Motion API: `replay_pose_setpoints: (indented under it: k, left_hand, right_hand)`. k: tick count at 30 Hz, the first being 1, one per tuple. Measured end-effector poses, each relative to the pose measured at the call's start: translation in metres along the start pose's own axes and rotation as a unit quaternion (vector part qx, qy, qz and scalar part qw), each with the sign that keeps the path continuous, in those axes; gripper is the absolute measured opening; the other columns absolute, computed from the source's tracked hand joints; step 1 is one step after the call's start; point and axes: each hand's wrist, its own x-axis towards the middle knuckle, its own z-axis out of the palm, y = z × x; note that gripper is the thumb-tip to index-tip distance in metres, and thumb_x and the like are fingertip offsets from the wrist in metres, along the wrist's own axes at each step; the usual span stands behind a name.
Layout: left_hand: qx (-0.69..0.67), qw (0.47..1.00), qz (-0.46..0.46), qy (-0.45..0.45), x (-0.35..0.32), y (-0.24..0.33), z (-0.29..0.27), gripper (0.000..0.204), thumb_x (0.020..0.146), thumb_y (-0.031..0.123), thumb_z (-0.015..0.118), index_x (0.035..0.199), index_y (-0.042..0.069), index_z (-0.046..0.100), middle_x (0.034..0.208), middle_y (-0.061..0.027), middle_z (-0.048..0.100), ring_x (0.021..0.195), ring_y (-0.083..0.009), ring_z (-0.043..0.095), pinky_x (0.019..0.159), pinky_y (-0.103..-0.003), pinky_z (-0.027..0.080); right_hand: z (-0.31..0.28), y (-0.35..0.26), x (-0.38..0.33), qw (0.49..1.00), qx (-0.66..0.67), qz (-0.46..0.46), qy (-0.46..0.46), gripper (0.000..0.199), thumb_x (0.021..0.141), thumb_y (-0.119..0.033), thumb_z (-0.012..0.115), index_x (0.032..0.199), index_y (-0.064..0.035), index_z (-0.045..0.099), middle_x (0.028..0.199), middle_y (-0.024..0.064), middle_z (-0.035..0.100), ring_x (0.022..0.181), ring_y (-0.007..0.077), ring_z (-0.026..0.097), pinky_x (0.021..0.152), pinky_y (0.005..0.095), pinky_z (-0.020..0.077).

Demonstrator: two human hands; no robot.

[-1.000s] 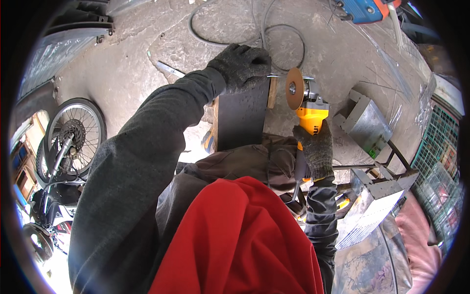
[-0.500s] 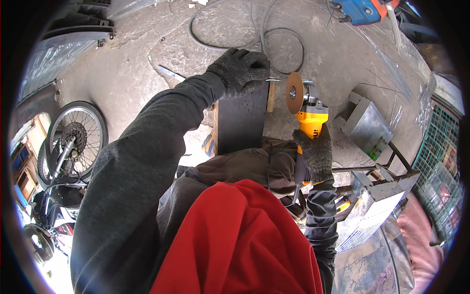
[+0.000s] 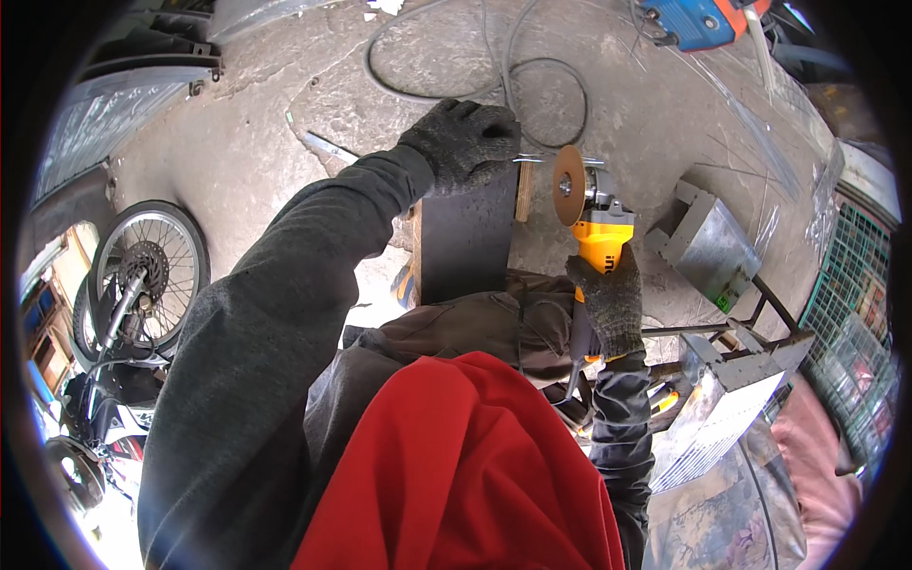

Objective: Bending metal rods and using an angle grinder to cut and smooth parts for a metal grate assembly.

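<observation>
My right hand [image 3: 608,302], in a dark knit glove, is wrapped round the yellow body of an angle grinder [image 3: 604,242]. Its brown disc [image 3: 569,186] stands upright, facing left, close to some thin metal rods [image 3: 531,159]. Those rods stick out to the right from my left hand [image 3: 463,142], gloved too, whose fingers are closed on them. That hand rests at the far end of a dark flat board [image 3: 465,237] in front of my lap. The rods' other ends are hidden by the glove. Whether the disc touches them, I cannot tell.
A grey cable [image 3: 579,104] lies coiled on the concrete floor beyond my hands. A blue and orange machine [image 3: 692,21] stands far right. Nearer on the right are a metal box-shaped piece [image 3: 712,249] and a metal frame [image 3: 746,366]. A motorcycle wheel [image 3: 147,275] is at left.
The grinder and its disc have shifted very slightly left and down in the picture. My left hand keeps hold of the rods, almost unmoved.
</observation>
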Motion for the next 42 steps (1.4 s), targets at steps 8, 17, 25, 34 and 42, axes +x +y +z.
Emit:
replay_pose_setpoints:
  k: [8, 17, 25, 34, 42]
  left_hand:
    - [-0.003, 1.0, 0.001, 0.001, 0.0012, -0.0008, 0.0027, 0.037, 0.083, 0.034, 0.067, 0.119, 0.034, 0.063, 0.143, -0.0045, 0.047, 0.13, -0.0286, 0.047, 0.108, -0.049, 0.037]
    - [-0.009, 1.0, 0.0, 0.008, 0.0015, 0.0005, 0.0006, 0.035, 0.085, 0.031, 0.065, 0.12, 0.035, 0.062, 0.142, -0.0029, 0.048, 0.129, -0.0273, 0.048, 0.108, -0.047, 0.037]
    - [0.002, 1.0, 0.006, 0.01, 0.0004, 0.0006, 0.0001, 0.035, 0.086, 0.033, 0.065, 0.121, 0.033, 0.062, 0.142, -0.0047, 0.047, 0.129, -0.028, 0.047, 0.108, -0.048, 0.037]
    - [-0.006, 0.999, 0.014, 0.03, -0.0007, -0.0032, 0.0044, 0.035, 0.086, 0.036, 0.065, 0.12, 0.031, 0.063, 0.141, -0.0052, 0.048, 0.126, -0.0297, 0.049, 0.105, -0.05, 0.039]
    - [-0.012, 1.0, 0.001, 0.012, 0.0004, 0.0012, -0.0028, 0.033, 0.086, 0.037, 0.065, 0.118, 0.032, 0.063, 0.14, -0.005, 0.048, 0.126, -0.0293, 0.05, 0.105, -0.05, 0.04]
  right_hand:
    - [-0.001, 0.0015, -0.0006, 1.0, 0.019, -0.011, -0.005, 0.05, 0.075, -0.022, 0.079, 0.114, -0.0042, 0.054, 0.087, 0.0078, 0.064, 0.07, 0.0163, 0.064, 0.064, 0.0318, 0.0522]
    - [-0.0006, 0.003, 0.0, 1.0, -0.002, -0.006, 0.004, 0.051, 0.075, -0.024, 0.079, 0.115, -0.0036, 0.054, 0.089, 0.0089, 0.064, 0.072, 0.018, 0.065, 0.066, 0.0332, 0.0528]
    - [0.0007, 0.0066, 0.0013, 1.0, 0.001, -0.003, 0.003, 0.051, 0.076, -0.026, 0.078, 0.114, -0.0016, 0.054, 0.089, 0.01, 0.065, 0.074, 0.0188, 0.065, 0.067, 0.0339, 0.0528]
    - [-0.0007, 0.0047, 0.0017, 1.0, 0.011, -0.018, -0.006, 0.053, 0.076, -0.026, 0.078, 0.115, -0.0007, 0.054, 0.092, 0.0106, 0.065, 0.077, 0.0198, 0.066, 0.068, 0.0338, 0.0526]
    - [-0.0012, 0.0015, 0.0025, 1.0, -0.02, -0.001, -0.006, 0.052, 0.077, -0.025, 0.077, 0.116, -0.0009, 0.054, 0.093, 0.0111, 0.065, 0.078, 0.0204, 0.066, 0.069, 0.0339, 0.053]
